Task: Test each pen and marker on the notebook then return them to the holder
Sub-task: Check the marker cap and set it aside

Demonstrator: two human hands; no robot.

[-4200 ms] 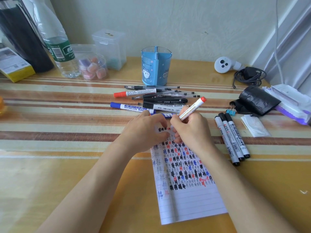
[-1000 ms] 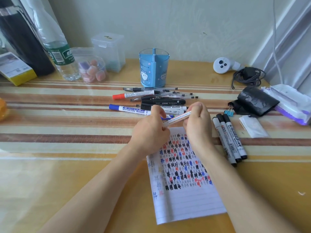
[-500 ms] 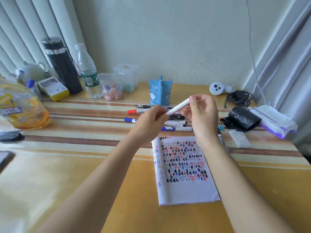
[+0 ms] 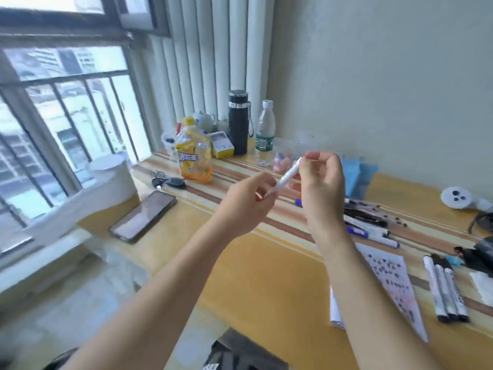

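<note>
Left hand (image 4: 248, 201) and right hand (image 4: 320, 182) each pinch one end of a white marker (image 4: 289, 176). Notebook (image 4: 386, 279) densely marked; many pens (image 4: 365, 220) lie loose, return to holder (image 4: 354, 177) apparently pending

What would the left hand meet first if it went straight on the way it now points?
Most likely the right hand: the left hand points up along the white marker both hold, though depth is unclear.

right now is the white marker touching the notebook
No, the white marker is held up in the air between the left hand and the right hand, clear of the notebook.
</note>
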